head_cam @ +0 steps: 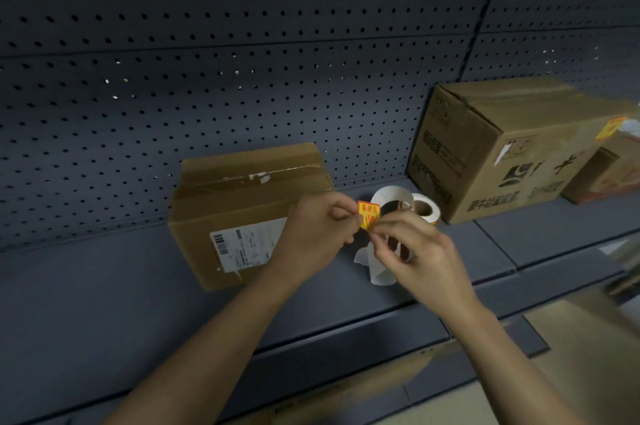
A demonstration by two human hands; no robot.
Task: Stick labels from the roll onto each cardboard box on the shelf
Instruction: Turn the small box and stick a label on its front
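My left hand (311,234) and right hand (415,255) each close a fingertip grip on one orange label (369,215), held above the shelf (104,303) before the roll (424,208). Judged light, limp and sticky, so edges only. Count: three boxes, namely left box (242,203), large box (502,147) and small box (609,175); one roll; a second label (611,128) on the large box.

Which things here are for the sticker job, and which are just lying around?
For the job: label, pinched by left hand and right hand; label roll; flat box; big box; small box.
Just lying around: peeled backing paper; pegboard wall.
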